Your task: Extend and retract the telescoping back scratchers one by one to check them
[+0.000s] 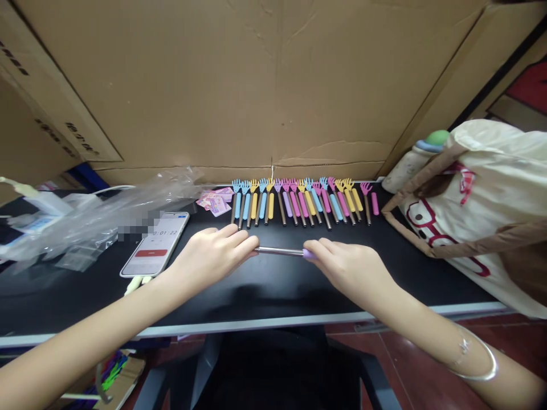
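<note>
Both my hands hold one telescopic back scratcher (pixel 280 251) level above the black table (pixel 265 290). My left hand (pixel 213 253) is closed on its left end, which is hidden in the fingers. My right hand (pixel 346 265) is closed on the purple grip at its right end. The bare metal rod shows between the two hands. Behind them lies a row of several back scratchers (pixel 303 200) with blue, yellow, pink and purple grips and little hand-shaped heads, side by side.
A phone (pixel 156 250) showing a timer lies left of my left hand. Crumpled clear plastic bags (pixel 98 219) sit further left. Small pink cards (pixel 216 201) lie by the row. A cream tote bag (pixel 482 210) fills the right. Cardboard (pixel 256 85) stands behind.
</note>
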Tool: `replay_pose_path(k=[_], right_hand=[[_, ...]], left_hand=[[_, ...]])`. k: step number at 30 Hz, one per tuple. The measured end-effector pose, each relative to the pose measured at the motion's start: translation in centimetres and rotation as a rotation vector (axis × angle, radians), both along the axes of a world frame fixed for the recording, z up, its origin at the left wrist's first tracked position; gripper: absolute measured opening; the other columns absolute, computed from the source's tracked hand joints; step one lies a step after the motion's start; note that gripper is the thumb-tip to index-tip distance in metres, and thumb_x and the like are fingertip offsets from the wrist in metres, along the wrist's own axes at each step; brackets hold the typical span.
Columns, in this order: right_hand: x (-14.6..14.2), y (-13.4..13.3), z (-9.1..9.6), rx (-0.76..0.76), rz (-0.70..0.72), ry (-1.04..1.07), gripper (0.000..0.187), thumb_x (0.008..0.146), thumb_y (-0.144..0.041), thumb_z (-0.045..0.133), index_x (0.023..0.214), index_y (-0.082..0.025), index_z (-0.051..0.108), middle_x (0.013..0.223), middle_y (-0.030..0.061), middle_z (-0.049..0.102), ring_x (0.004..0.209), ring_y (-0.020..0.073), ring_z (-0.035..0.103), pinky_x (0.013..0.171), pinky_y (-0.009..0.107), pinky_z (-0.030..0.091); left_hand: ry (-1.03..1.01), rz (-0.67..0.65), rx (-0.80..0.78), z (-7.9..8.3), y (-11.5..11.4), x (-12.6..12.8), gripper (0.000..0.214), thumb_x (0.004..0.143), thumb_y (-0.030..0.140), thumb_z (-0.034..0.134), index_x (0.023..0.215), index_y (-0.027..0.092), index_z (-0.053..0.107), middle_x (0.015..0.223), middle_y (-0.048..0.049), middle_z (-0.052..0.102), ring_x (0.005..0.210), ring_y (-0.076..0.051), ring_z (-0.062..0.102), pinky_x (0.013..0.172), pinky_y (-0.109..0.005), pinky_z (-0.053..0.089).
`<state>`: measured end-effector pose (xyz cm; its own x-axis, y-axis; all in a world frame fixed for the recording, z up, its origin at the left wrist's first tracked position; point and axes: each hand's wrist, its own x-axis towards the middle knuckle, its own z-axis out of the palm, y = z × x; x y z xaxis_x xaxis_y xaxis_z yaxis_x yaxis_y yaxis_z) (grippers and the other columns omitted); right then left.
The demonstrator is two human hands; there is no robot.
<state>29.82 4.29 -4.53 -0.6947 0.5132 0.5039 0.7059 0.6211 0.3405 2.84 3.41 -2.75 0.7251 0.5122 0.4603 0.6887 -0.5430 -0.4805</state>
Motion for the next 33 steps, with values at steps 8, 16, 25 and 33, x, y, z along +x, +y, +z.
replay_pose_path(k=[8,16,25,33], right_hand=[[1.7,0.0,0.0,-0.086,0.067,0.077,0.029,0.103,-0.032,0.036,0.106,-0.021,0.063,0.074,-0.0027,0.067,0.055,0.0079,0.059,0.049,0.024,0.029],[6.2,1.0,-0.2,-0.295,-0.029,0.246,0.024,0.099,-0.030,0.044,0.112,-0.022,0.062,0.099,0.0015,0.072,0.079,0.0136,0.070,0.065,0.021,0.047],[8.0,0.5,-3.5,-0.643,-0.088,0.345,0.022,0.098,-0.033,0.046,0.110,-0.023,0.062,0.100,0.0033,0.066,0.090,0.0147,0.063,0.076,0.026,0.050],[6.7,1.7,-4.0,-0.711,-0.024,0.301,0.025,0.097,-0.026,0.045,0.119,-0.024,0.058,0.107,0.0056,0.062,0.099,0.0184,0.058,0.086,0.033,0.047]], left_hand=[[-0.060,0.001,-0.004,0.8,-0.8,-1.1,0.014,0.095,0.028,0.050,0.099,0.026,0.063,0.086,0.0012,0.069,0.079,-0.015,0.061,0.063,-0.029,0.041],[-0.259,0.176,-0.028,1.8,-3.1,-5.5,0.032,0.095,0.026,0.046,0.126,0.029,0.053,0.117,-0.0006,0.066,0.107,-0.023,0.060,0.084,-0.036,0.047],[-0.453,0.150,-0.443,-6.1,-4.8,-4.9,0.026,0.096,0.027,0.045,0.119,0.029,0.058,0.119,-0.0006,0.065,0.115,-0.020,0.055,0.096,-0.035,0.047],[-0.562,0.139,-0.663,-8.2,-4.9,-1.3,0.032,0.098,0.026,0.041,0.127,0.028,0.053,0.127,-0.0045,0.060,0.116,-0.020,0.053,0.098,-0.037,0.049]])
